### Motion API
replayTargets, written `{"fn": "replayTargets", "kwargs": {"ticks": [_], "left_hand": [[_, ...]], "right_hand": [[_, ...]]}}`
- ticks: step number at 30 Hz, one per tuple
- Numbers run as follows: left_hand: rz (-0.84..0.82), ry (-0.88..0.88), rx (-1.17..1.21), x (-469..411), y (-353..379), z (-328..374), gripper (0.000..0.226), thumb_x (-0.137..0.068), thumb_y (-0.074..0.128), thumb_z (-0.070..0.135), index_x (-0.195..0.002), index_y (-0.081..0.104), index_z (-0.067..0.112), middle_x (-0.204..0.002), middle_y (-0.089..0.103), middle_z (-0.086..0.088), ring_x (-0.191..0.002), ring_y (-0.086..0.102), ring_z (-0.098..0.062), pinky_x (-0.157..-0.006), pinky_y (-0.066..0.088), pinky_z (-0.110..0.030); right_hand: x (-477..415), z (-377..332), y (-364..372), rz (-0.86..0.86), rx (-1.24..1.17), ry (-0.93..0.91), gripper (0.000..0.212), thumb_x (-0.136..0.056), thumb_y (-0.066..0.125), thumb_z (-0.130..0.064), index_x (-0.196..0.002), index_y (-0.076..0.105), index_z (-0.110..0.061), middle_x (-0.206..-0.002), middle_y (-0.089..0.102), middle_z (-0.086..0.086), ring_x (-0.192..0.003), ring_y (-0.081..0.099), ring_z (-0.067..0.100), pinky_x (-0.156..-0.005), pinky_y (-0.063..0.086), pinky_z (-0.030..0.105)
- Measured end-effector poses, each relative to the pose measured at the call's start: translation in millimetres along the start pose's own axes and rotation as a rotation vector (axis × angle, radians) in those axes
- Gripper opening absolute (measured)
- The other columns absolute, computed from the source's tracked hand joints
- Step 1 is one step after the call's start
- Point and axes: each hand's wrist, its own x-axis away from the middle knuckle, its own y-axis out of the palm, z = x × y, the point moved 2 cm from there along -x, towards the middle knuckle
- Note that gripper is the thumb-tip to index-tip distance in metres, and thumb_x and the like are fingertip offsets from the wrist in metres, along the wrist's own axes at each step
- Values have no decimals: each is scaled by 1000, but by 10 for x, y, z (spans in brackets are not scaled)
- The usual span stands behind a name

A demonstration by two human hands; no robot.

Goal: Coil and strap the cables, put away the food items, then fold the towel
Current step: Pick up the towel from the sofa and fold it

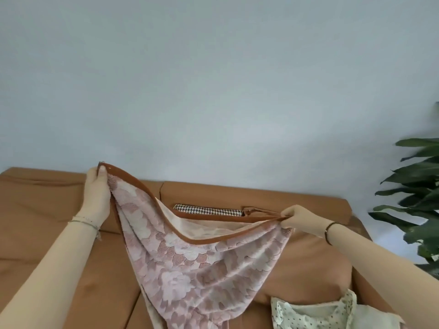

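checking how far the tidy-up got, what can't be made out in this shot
Head view only:
Pink floral towel with brown trim: lower end cut off by the bottom edge.
Black-and-white houndstooth item on the tan sofa: partly hidden behind the towel; unidentifiable.
Cream dotted fabric: cut off at the bottom edge.
Cables, food items: none in view.

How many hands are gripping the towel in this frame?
2. The left hand pinches the higher corner of the towel, at the left; the right hand pinches the lower corner, at the right.
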Motion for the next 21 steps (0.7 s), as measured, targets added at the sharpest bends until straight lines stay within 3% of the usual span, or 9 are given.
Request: {"fn": "replayTargets", "kwargs": {"ticks": [2, 5, 8, 14, 16, 19, 21], "left_hand": [[3, -20, 13, -6, 11, -29, 22, -111, 33, 27, -120, 47, 13, -94, 53, 8, -84, 52, -2, -68, 44, -11], [45, -8, -12, -55, -106, -12, 20, -111, 32, 29, -110, 49, 19, -94, 49, 13, -85, 48, 0, -70, 39, -8], [16, 2, -33, -61, -108, -41, 16, -111, 31, 27, -113, 45, 21, -94, 46, 16, -84, 46, 6, -70, 37, -5], [-42, -39, 48, -26, 58, -209, 19, -111, 34, 24, -105, 51, 21, -96, 53, 11, -88, 52, 1, -72, 43, -9], [-49, -48, 37, -15, 69, -219, 22, -111, 34, 24, -99, 51, 25, -96, 51, 12, -87, 50, 2, -70, 42, -6], [-31, -8, 0, -18, -14, -172, 17, -111, 32, 25, -112, 48, 22, -98, 48, 17, -91, 49, 4, -71, 39, -2], [27, 32, -18, -125, -198, -198, 22, -111, 32, 27, -121, 52, 23, -110, 54, 12, -100, 51, 2, -86, 39, -2]], "right_hand": [[-26, -56, -16, 44, 51, -51, 45, -70, 72, -7, -54, 32, -17, -58, 25, -5, -57, 23, 12, -51, 17, 23], [19, -27, -85, 102, 100, -111, 44, -71, 73, -5, -59, 30, -10, -59, 25, -3, -60, 22, 13, -53, 18, 24], [92, -49, 9, 23, 231, -156, 32, -72, 66, -9, -60, 37, -12, -57, 30, -10, -59, 26, 11, -55, 25, 23], [113, -16, 372, -161, 500, -122, 15, -75, 60, -18, -71, 48, -10, -63, 44, -9, -58, 36, 10, -54, 33, 23], [118, 40, 392, -164, 646, -82, 18, -76, 58, -25, -69, 49, -10, -63, 45, -5, -57, 38, 15, -52, 34, 28], [154, 97, 277, -112, 921, -15, 39, -77, 57, -47, -59, 46, -14, -56, 44, -3, -50, 39, 17, -45, 33, 27], [211, 190, 53, -34, 952, 58, 50, -76, 58, -59, -56, 43, -17, -56, 44, -5, -48, 40, 13, -44, 33, 25]]}}
